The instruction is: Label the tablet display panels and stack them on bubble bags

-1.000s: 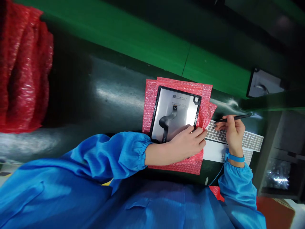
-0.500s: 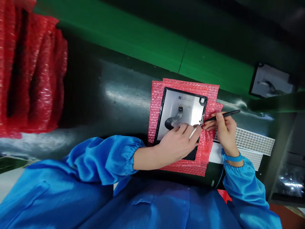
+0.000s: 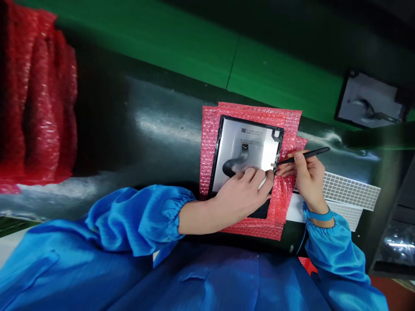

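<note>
A tablet display panel (image 3: 233,138) lies silver back up in a black frame, a dark ribbon cable (image 3: 231,166) curling across it. My left hand (image 3: 244,192) rests over its lower right part, fingers bent together at the right edge; their tips are partly hidden, and whatever they pinch cannot be made out. My right hand (image 3: 306,168) grips slim black tweezers (image 3: 311,154) like a pen. Their tip meets the panel's right edge by a small silvery piece (image 3: 274,165), close to my left fingertips. Red bubble wrap (image 3: 207,160) is beneath the panel.
Right of the wrap lie white gridded sheets (image 3: 352,190), partly under my right wrist. A second panel (image 3: 369,101) sits at the back right, behind a dark bar. Red bubble-wrap bags (image 3: 48,99) are heaped at the far left. My right wrist wears a blue corded band (image 3: 319,214).
The view has shifted slightly, so the bags and the second panel appear further left. Both hands keep nearly the same place at the panel's right edge, the tweezers still in my right.
</note>
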Action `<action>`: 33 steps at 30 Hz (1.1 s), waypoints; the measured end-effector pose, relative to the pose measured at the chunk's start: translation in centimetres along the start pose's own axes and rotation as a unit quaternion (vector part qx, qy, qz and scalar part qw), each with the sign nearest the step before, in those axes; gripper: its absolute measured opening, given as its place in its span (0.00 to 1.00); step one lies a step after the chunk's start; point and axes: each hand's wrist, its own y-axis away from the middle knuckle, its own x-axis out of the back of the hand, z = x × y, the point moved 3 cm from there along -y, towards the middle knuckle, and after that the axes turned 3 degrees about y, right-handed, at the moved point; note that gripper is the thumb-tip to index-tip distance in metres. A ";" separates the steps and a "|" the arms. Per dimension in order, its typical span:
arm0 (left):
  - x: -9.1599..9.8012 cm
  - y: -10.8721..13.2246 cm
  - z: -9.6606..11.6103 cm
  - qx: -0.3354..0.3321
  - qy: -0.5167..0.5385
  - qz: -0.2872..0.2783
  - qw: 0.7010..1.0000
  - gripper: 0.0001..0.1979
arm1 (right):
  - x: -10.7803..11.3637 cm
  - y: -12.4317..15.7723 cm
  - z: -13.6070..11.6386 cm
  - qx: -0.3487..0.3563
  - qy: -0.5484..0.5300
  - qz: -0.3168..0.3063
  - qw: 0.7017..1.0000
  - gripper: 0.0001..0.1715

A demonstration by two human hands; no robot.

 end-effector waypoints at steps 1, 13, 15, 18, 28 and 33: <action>0.0 0.0 0.0 0.000 0.001 -0.001 1.000 0.26 | 0.0 0.0 0.0 -0.001 0.002 0.001 1.000 0.25; 0.5 -0.4 -0.4 0.007 0.013 -0.035 0.999 0.31 | -0.3 0.0 -0.1 -0.009 -0.026 0.010 1.000 0.28; 0.6 -0.6 -0.6 0.003 0.016 -0.053 0.998 0.33 | -0.3 0.0 0.0 -0.008 -0.030 0.010 0.999 0.27; 0.6 -0.8 -0.7 -0.005 0.019 -0.073 0.997 0.34 | -0.4 -0.1 0.2 -0.007 -0.029 0.004 1.000 0.27; 1.2 -2.3 -1.3 0.026 0.069 -0.110 0.991 0.29 | 4.3 2.1 -1.1 0.087 -0.061 0.127 0.986 0.21; 1.4 -2.1 -0.3 0.027 0.058 -0.030 0.997 0.25 | 8.3 7.2 -0.1 0.072 0.017 0.137 0.988 0.16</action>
